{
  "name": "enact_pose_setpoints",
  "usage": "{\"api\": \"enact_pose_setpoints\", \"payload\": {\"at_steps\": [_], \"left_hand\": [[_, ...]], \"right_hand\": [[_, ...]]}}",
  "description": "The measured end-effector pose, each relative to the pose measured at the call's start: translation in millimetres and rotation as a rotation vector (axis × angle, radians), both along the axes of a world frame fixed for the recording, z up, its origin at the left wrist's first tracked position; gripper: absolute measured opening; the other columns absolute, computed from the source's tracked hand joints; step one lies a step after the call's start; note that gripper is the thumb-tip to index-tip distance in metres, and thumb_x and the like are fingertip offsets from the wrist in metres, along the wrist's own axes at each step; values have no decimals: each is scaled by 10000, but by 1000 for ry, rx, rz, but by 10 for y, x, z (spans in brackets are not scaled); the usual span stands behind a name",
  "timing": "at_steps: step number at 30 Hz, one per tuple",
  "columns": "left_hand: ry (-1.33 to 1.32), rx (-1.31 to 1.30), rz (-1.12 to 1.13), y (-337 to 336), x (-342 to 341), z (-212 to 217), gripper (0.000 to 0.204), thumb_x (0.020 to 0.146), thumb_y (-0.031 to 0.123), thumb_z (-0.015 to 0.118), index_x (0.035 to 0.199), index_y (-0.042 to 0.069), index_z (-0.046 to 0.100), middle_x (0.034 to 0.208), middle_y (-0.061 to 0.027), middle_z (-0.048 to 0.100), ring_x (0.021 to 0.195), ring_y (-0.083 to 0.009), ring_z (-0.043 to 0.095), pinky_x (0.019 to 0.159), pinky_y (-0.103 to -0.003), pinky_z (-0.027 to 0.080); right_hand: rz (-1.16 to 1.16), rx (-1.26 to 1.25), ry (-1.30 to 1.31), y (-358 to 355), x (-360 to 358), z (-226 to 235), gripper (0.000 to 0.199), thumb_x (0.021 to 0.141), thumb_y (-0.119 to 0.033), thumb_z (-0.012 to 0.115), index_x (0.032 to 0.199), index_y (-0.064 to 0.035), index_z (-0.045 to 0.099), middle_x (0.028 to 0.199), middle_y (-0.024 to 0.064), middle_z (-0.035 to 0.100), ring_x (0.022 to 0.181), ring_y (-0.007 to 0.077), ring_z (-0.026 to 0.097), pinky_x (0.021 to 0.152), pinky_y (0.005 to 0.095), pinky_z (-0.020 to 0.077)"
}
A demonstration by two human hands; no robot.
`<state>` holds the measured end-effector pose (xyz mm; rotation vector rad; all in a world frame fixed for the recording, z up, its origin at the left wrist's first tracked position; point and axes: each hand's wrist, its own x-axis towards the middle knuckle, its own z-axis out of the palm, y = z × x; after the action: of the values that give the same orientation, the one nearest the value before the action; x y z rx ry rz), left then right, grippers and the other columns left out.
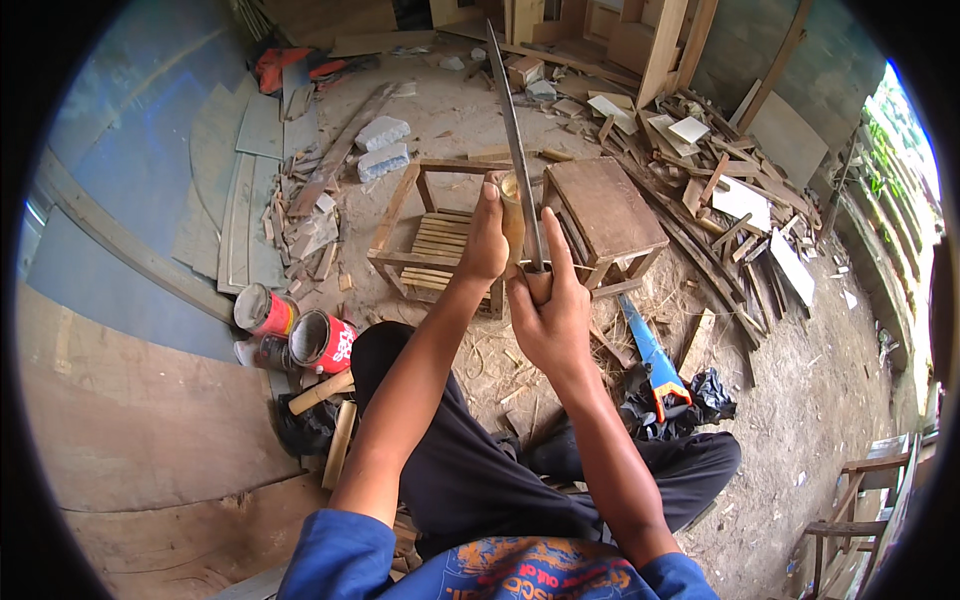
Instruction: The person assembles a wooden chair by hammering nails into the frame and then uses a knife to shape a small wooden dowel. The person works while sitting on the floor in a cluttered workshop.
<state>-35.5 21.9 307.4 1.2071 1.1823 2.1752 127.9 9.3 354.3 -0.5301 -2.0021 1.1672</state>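
My left hand (484, 238) grips an upright piece of bamboo (513, 222), its cut end facing up. A long machete (514, 130) is in my right hand (553, 318), the fingers wrapped round its wooden handle and the index finger stretched along the blade's base. The blade points up and away, close along the right side of the bamboo; I cannot tell whether they touch. Beyond my hands stand a wooden frame with a slatted base (437, 245) and a small brown wooden table (606, 205).
A handsaw (650, 345) lies right of my hands beside black plastic (712, 395). Two paint buckets (322, 342) stand at the left, near loose bamboo lengths (322, 391). Scrap wood (735, 190) is heaped at the far right, and pale blocks (383, 148) lie far left.
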Motion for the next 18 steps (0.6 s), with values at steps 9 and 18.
{"api": "enact_pose_setpoints", "payload": {"at_steps": [9,18], "left_hand": [[-132,-2,-130,-49,51,-76,501,1041,614,433,1231,156,509,1031,26,543,934,-62,558,801,-257,502],[40,24,-18,-30,-32,-177,440,1077,553,387,1205,148,504,1057,20,515,956,-71,528,848,-273,452]], "right_hand": [[22,1,-48,7,-57,-33,866,865,4,604,1620,-81,189,571,134,564,517,287,599,604,323,492],[-12,81,48,20,-98,-144,824,881,-15,621,1610,-65,240,497,61,490,436,145,442,511,284,403]]}}
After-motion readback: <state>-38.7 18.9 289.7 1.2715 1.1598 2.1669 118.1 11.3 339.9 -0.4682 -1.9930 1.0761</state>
